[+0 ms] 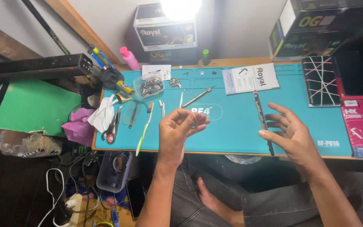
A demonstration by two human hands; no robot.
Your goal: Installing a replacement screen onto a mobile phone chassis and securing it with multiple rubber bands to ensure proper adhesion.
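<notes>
L hand (180,128) raised over mat's near edge, fingertips pinched on a thin, small part, too small to ID. R hand (290,135) grips slim dark phone frame (262,120) edge-on, fingers spread. Teal mat (236,130) btwn hands bare; toothbrush (144,130), scissors (112,126) lie well left.

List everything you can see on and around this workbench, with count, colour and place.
teal silicone work mat: one, teal, covering the desk
thin dark phone frame: one, black, held edge-on in the right hand
green-handled toothbrush: one, green and white, left on the mat
red-handled scissors: one, red and black, mat's left edge
clear round parts tub: one, clear, back left
white leaflet: one, white, back centre
pink bottle: one, pink, back left
cardboard boxes: several, dark, at the wall
left hand: pinched on something small, centre
right hand: fingers spread around the frame
</notes>
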